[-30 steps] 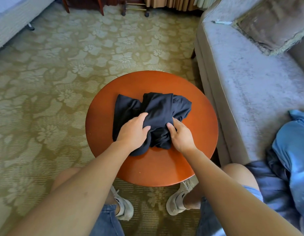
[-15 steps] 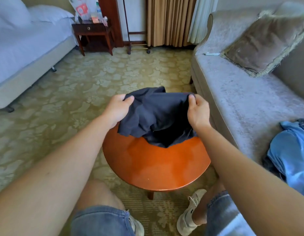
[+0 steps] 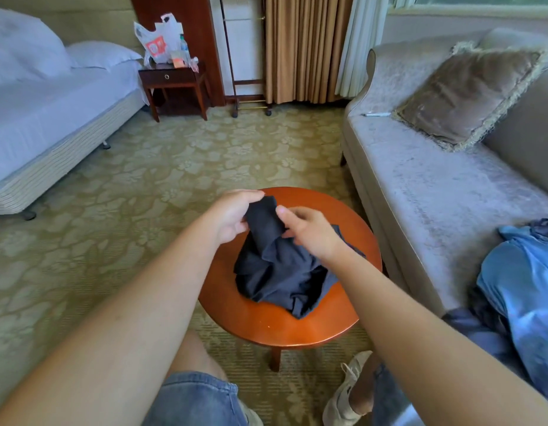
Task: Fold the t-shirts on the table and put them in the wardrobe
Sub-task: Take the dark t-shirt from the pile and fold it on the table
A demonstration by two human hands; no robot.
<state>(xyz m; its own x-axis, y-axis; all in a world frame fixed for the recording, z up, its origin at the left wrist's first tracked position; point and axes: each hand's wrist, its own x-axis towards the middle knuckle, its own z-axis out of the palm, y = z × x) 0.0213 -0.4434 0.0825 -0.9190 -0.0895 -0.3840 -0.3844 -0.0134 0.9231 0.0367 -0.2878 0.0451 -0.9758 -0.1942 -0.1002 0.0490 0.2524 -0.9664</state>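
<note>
Since half a second earlier the hands had closed together. The left hand (image 3: 232,216) and right hand (image 3: 309,232) each pinched the raised peak of the t-shirt (image 3: 282,272) in curled fingers (image 3: 251,195); the rest trailed down from them onto the surface (image 3: 282,330).

The table (image 3: 279,330) is hemmed on its right by the sofa (image 3: 420,186), its middle taken up by the dark t-shirt heap (image 3: 282,272), bare wood left along the near rim, open carpet (image 3: 149,186) seen leftward to the bed (image 3: 51,118)
</note>
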